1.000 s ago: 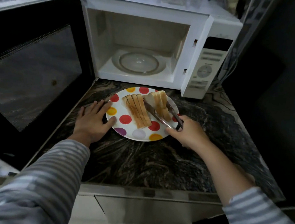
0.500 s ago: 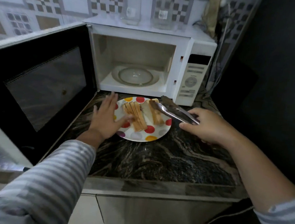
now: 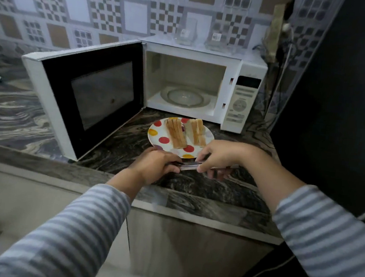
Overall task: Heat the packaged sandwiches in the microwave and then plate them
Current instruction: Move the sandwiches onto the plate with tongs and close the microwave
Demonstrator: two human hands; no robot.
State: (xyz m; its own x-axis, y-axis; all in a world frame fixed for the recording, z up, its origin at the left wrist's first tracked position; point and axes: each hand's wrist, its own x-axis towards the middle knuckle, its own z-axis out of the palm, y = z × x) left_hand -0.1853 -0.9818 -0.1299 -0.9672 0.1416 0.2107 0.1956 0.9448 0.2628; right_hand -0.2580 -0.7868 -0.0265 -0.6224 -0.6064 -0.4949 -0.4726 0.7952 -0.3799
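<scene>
I see both hands meeting over the near rim of the plate, just in front of the open microwave. My left hand is closed around one end of the metal tongs and my right hand pinches the other end, so the 2 hands are together on the tongs, which lie roughly level across the gap between them. The tongs' arms look pressed close, though blur keeps me from being sure.

The 2 sandwiches sit on the plate, standing on edge side by side, near its far half. The plate rests on the dark marbled surface, just beside the microwave's front sill.

The microwave door swings wide to the left and walls off that side of the plate. The cavity holds only the glass turntable. To the right, a strip of bare surface runs to a dark wall. Nearer me, the surface is open up to its front edge, with the hands hanging above it
</scene>
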